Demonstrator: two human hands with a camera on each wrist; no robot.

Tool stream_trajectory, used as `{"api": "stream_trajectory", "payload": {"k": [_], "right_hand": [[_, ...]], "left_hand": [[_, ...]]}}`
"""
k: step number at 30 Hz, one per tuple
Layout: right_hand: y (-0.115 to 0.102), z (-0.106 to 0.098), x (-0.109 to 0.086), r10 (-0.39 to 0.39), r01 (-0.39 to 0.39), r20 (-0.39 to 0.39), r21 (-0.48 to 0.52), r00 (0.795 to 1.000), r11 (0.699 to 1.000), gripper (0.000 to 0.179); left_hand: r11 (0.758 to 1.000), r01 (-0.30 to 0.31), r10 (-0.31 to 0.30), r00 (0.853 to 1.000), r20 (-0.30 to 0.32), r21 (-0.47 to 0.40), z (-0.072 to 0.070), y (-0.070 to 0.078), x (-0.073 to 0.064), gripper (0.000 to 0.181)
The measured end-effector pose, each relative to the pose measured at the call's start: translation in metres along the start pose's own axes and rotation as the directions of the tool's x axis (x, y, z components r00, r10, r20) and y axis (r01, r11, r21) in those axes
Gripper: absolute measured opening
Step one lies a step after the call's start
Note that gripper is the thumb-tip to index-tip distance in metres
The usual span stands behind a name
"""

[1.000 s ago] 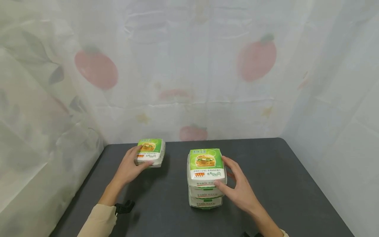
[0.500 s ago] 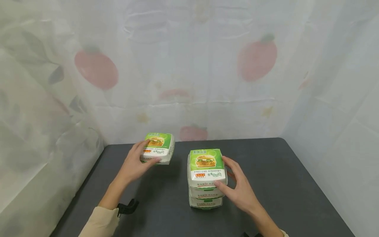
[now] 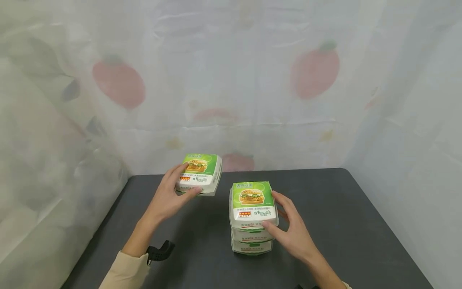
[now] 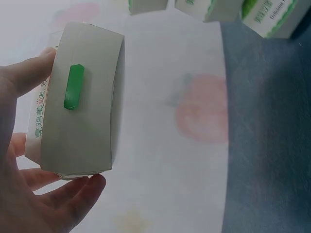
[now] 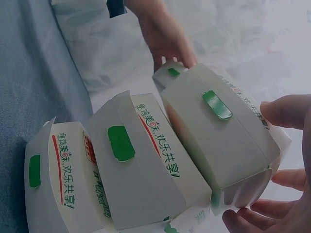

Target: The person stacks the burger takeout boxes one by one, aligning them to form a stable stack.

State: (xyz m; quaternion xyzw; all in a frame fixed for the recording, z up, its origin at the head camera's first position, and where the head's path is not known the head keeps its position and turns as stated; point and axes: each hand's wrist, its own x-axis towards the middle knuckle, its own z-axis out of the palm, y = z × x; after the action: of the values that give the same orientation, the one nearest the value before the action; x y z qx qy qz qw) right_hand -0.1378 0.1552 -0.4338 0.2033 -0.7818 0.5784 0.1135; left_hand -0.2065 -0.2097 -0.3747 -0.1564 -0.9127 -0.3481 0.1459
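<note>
My left hand (image 3: 164,202) grips a burger box (image 3: 202,180) with a green and white lid, raised above the table and left of the stack. In the left wrist view the thumb is on one side of this burger box (image 4: 82,107) and the fingers are on the other. My right hand (image 3: 296,233) holds the top burger box (image 3: 252,218) of a three-high stack, thumb at its front edge and fingers along its right side. Beneath it sit the middle box (image 3: 251,235) and the bottom box (image 3: 252,247), both seen more fully in the right wrist view.
A dark table (image 3: 335,208) bears the stack. Pale curtains with printed fruit (image 3: 314,74) stand behind the table and along both sides. A black band (image 3: 160,251) is on the left wrist.
My left hand has lifted its burger box from the table at the far left and moved it up and rightward, toward the stack. The right hand stays at the top box.
</note>
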Motion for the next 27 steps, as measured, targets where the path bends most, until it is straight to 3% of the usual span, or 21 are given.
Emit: {"api": "stream_trajectory", "payload": {"k": [13, 27], "right_hand": [[0.002, 0.000, 0.000, -0.016, 0.016, 0.004, -0.025, 1.000, 1.000, 0.075], [0.005, 0.000, 0.001, -0.021, 0.021, 0.007, -0.019, 1.000, 1.000, 0.075]], "left_hand": [[0.994, -0.031, 0.029, 0.999, -0.021, -0.107, -0.006, 0.029, 0.001, 0.084], [0.971, -0.147, 0.149, 0.989, -0.003, -0.186, 0.002, 0.060, 0.000, 0.083]]}}
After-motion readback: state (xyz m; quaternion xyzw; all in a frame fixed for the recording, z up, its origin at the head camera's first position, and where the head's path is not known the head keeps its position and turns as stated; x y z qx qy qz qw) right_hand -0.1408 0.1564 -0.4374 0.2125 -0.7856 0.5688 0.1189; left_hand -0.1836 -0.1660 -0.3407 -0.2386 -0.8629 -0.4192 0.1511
